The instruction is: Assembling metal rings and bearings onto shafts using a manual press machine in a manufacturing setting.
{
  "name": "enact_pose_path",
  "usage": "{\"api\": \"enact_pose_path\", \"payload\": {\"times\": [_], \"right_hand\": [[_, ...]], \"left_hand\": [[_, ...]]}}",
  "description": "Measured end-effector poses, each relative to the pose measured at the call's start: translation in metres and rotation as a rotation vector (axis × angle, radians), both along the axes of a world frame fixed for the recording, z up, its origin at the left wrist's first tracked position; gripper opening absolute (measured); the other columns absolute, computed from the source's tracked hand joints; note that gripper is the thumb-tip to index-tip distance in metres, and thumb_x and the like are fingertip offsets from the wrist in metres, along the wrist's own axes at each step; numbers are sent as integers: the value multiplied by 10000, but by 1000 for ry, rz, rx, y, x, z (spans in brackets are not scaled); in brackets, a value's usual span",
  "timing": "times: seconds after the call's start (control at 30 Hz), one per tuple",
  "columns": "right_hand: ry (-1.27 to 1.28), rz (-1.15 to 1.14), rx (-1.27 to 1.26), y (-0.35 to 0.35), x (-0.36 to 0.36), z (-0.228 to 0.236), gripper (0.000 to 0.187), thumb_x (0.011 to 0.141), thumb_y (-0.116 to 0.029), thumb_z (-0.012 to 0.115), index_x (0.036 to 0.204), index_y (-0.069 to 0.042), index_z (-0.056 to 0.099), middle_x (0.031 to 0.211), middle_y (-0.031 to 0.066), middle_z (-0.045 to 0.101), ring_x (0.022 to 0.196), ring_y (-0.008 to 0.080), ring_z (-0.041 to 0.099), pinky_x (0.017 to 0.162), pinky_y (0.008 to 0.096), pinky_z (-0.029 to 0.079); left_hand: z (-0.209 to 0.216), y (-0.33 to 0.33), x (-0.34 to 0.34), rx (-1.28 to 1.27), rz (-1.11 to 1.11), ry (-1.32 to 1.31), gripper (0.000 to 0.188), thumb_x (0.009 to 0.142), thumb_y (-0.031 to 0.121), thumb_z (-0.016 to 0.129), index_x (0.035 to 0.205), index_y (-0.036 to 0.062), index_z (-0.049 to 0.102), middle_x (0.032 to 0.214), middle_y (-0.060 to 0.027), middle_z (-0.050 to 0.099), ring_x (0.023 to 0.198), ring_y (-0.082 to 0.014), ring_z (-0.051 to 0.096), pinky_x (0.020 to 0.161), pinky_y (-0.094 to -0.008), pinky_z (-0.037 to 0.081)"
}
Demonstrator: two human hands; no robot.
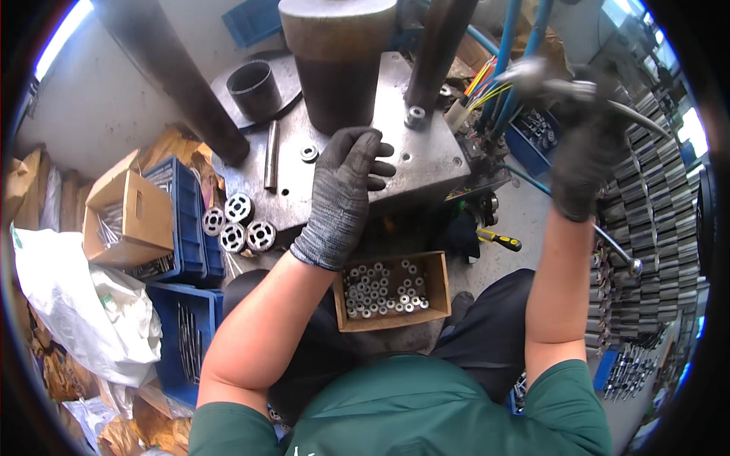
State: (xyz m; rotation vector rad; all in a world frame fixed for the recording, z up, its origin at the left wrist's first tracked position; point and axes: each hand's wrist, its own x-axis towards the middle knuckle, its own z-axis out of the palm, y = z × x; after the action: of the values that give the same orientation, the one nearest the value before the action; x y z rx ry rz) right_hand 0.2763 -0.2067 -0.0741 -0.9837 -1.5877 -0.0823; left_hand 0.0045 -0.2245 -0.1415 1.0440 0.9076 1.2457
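My left hand [342, 194], in a grey and black knitted glove, is over the front of the steel press table [430, 156], close to the thick ram [334, 83]. Its fingers are apart, and I see nothing held in them. My right hand [584, 156], in a dark glove, is raised at the right and smeared by motion. It is beside a shiny curved metal lever [631, 115]; whether the fingers grip it is unclear. A small metal ring [309, 153] lies left of the ram, near an upright-lying steel rod [271, 156]. Another ring [415, 116] sits to its right.
Between my knees, a wooden box [391, 325] holds many small rings. Several slotted discs [261, 235] lie at the table's left corner. Blue crates [163, 292] and a cardboard box [148, 216] stand left. Stacked metal parts [646, 220] rise at right; a yellow-handled screwdriver [499, 239] lies below the table.
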Motion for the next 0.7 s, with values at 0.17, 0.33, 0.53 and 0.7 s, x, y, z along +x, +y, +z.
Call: {"api": "enact_pose_path", "payload": {"times": [0.17, 0.33, 0.53, 0.7], "right_hand": [[-271, -131, -252, 19, -6, -117, 305, 1063, -310, 525, 1019, -49, 676, 697, 60, 656, 633, 210, 599, 613, 350, 507], [-3, -93, -509, 34, -3, -101, 380, 1048, -336, 584, 862, -15, 666, 717, 113, 661, 647, 205, 617, 624, 374, 506], [257, -5, 124, -9, 18, 1, 235, 1073, -268, 553, 1152, -94, 689, 824, -27, 635, 731, 45, 593, 584, 182, 466], [-273, -172, -614, 22, -14, -105, 371, 1046, -352, 527, 1015, -29, 707, 718, 197, 661, 745, 382, 673, 694, 430, 530]], "left_hand": [[-8, 7, 11, 35, -2, 13, 378, 1034, 347, 578, 1226, 23, 603, 1043, -101, 697, 834, -140, 663, 734, -270, 525], [-10, 4, 4, -63, -2, -27, 358, 1040, 335, 569, 1215, 26, 611, 1029, -100, 698, 817, -137, 664, 710, -261, 531], [-3, 4, 9, 67, 6, 26, 349, 1041, 327, 565, 1207, 23, 617, 1029, -97, 702, 826, -128, 665, 717, -257, 526], [-14, 8, 7, 10, 43, 14, 365, 1032, 337, 584, 1202, 15, 619, 1013, -102, 702, 812, -133, 661, 709, -261, 527]]}}
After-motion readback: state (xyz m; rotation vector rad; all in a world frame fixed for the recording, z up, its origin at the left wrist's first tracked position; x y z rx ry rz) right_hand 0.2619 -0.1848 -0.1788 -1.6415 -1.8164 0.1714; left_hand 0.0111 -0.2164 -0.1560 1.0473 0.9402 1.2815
